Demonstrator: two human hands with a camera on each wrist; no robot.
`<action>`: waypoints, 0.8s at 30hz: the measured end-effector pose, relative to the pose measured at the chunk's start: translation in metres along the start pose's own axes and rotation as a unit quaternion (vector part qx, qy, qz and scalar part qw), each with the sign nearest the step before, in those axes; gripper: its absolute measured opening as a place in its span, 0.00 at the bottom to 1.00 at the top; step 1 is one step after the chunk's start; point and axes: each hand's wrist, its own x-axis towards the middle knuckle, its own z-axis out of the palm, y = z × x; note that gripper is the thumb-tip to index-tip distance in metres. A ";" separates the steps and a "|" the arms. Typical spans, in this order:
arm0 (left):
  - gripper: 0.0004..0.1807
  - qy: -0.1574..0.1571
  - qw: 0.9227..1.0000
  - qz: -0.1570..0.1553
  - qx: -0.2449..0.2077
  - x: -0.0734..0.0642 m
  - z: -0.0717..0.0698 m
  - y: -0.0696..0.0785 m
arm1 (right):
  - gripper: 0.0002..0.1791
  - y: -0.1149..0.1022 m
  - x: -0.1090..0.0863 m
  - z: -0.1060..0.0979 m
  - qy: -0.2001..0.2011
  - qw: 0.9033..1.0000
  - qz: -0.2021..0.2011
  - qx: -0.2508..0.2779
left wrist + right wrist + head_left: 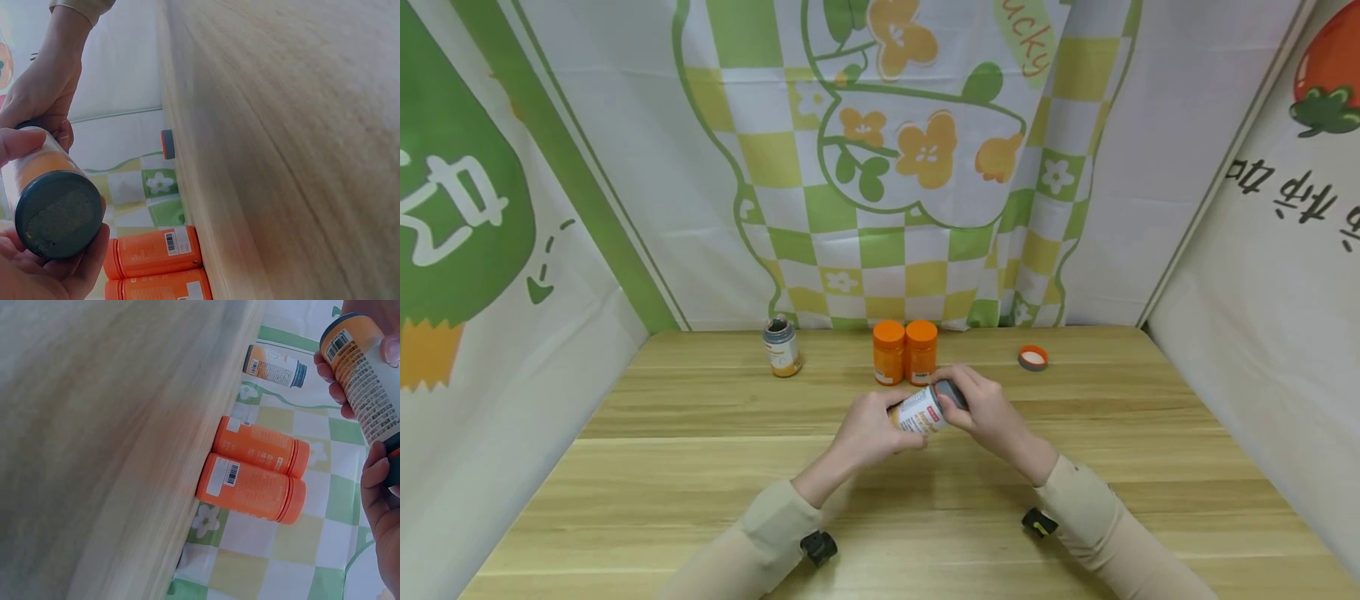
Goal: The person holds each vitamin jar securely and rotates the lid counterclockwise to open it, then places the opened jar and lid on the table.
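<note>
Above the wooden tabletop (700,467), a person's left hand (865,429) holds a white-and-orange labelled bottle (917,413) around its body, fingers and thumb clamped on it, with the bottle tilted and its dark base (plainly seen from the left wrist) turned toward that side. The right hand (988,408) grips the grey cap (953,393) at the bottle's other end, thumb and fingers closed on it; an orange ring shows beside the cap. Just beyond the hands, two orange jars (889,357) stand upright side by side. A similar uncapped bottle (783,350) stands upright farther left, its mouth uncovered, while a loose cap (1033,358) lies to the right of the jars, pale inside facing up. Behind the tabletop hangs a checked, flowered curtain (775,158).
</note>
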 end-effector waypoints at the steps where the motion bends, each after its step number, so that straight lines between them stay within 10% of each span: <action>1: 0.24 -0.002 1.000 0.000 -0.003 0.000 0.000 0.000 | 0.12 0.000 0.000 0.000 0.001 1.000 -0.004 0.002; 11: 0.25 -0.017 1.000 -0.005 -0.013 0.001 -0.001 0.002 | 0.13 0.006 -0.004 -0.001 0.003 0.999 -0.022 0.025; 24: 0.25 -0.013 1.000 0.011 0.017 0.002 0.001 0.003 | 0.10 0.002 -0.007 -0.003 -0.021 0.993 0.070 0.092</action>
